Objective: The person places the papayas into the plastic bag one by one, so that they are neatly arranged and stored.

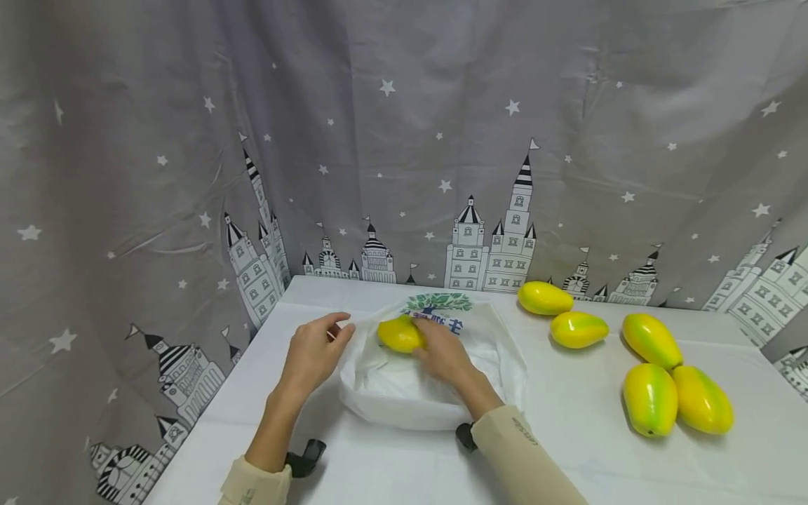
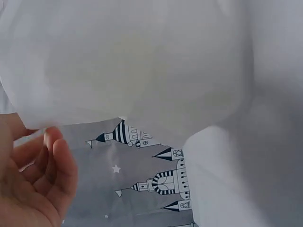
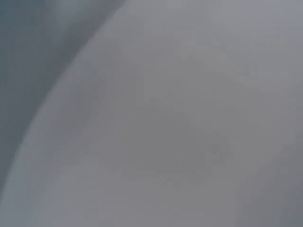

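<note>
In the head view my right hand (image 1: 443, 351) holds a yellow mango (image 1: 401, 334) by its right end, over the mouth of a white plastic bag (image 1: 404, 414). The bag stands with its mouth spread wide, a green tree print on its far side. My left hand (image 1: 315, 353) is beside the bag's left rim, thumb and fingers loosely curled and apart. From the left wrist, that hand (image 2: 40, 175) shows nothing in its fingers, close to the bag's thin wall (image 2: 142, 61). Blurred white bag material (image 3: 165, 118) fills most of the right wrist view, hiding the right hand there.
Several more mangoes lie on the white-covered table (image 1: 568, 421) to the right: one at the back (image 1: 546, 298), another mango (image 1: 578, 330) just in front, and a cluster with a nearer mango (image 1: 651, 400). A grey castle-print curtain (image 1: 404, 140) hangs behind.
</note>
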Tool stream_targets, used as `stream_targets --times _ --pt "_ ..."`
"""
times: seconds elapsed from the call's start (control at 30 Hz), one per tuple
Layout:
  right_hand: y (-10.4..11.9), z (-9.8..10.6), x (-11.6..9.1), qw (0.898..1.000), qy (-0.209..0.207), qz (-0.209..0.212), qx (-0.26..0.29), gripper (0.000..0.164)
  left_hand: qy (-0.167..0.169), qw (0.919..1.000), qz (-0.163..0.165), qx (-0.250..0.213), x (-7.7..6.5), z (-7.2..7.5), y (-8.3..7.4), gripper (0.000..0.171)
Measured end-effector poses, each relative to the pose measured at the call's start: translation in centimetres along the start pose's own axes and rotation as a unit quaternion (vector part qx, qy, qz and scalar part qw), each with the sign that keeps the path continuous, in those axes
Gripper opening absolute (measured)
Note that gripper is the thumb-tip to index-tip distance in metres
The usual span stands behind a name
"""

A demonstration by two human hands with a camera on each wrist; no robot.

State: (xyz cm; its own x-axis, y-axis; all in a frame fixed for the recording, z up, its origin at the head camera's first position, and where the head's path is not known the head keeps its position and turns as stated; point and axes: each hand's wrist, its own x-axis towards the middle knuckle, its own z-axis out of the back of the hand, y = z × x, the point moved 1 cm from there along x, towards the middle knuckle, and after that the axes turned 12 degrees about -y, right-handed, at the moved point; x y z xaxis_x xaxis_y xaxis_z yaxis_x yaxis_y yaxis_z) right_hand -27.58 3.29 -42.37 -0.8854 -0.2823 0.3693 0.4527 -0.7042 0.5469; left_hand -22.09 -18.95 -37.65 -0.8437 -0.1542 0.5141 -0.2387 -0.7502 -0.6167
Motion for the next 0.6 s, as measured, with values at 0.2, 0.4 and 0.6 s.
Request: stream_targets --times 0.2,0.4,0.6 --pt "0.3 1.0 -0.6 1.000 0.010 -0.014 0.018 0.060 0.002 0.9961 -0.084 -0.028 0.0 -0.3 -0.3 0.017" --pt "0.6 1.8 -1.2 0.999 0.020 -0.002 0.034 0.061 0.114 0.9903 -0.076 0.022 0.0 0.0 -0.2 0.028" --pt "0.6 2.2 -2.0 0.999 0.025 0.028 0.034 0.061 0.146 0.9876 -0.039 0.043 0.1 0.0 0.0 0.050"
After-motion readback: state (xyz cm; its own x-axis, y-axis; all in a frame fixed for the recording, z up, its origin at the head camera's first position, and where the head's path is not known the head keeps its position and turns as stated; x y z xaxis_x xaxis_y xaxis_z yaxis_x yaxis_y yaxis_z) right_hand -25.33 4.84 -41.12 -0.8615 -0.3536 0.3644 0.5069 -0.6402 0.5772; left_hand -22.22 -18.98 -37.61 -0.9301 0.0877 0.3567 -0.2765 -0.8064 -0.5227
